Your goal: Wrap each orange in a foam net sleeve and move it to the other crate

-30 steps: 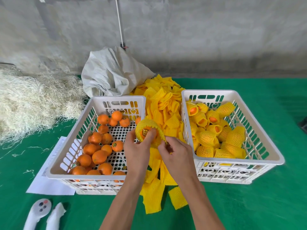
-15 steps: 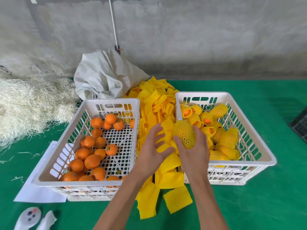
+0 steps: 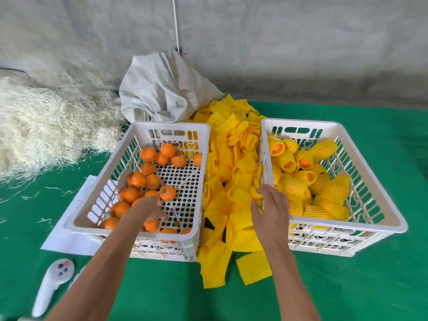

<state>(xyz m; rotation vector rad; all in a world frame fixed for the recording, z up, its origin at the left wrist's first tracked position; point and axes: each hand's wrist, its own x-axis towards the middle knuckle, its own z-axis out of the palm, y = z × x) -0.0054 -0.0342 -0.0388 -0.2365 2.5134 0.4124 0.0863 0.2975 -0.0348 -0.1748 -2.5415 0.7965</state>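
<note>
The left white crate (image 3: 171,126) holds several bare oranges (image 3: 136,180). My left hand (image 3: 145,209) reaches down into it, fingers curved over the oranges near the front; whether it grips one is unclear. The right white crate (image 3: 347,224) holds several oranges in yellow foam net sleeves, one wrapped orange (image 3: 293,188) lying near its left wall. A heap of loose yellow sleeves (image 3: 236,158) fills the gap between the crates. My right hand (image 3: 271,209) hovers over that heap beside the right crate's left wall, fingers extended and holding nothing.
A crumpled white sack (image 3: 162,89) sits behind the crates and a pile of pale straw (image 3: 46,126) lies at the left. A white sheet of paper (image 3: 76,237) lies under the left crate, with a white controller (image 3: 53,281) near the front edge on the green cloth (image 3: 347,286).
My right hand carried the wrapped orange to the right crate, let it go and drew back over the sleeves. My left hand moved left into the crate of bare oranges.
</note>
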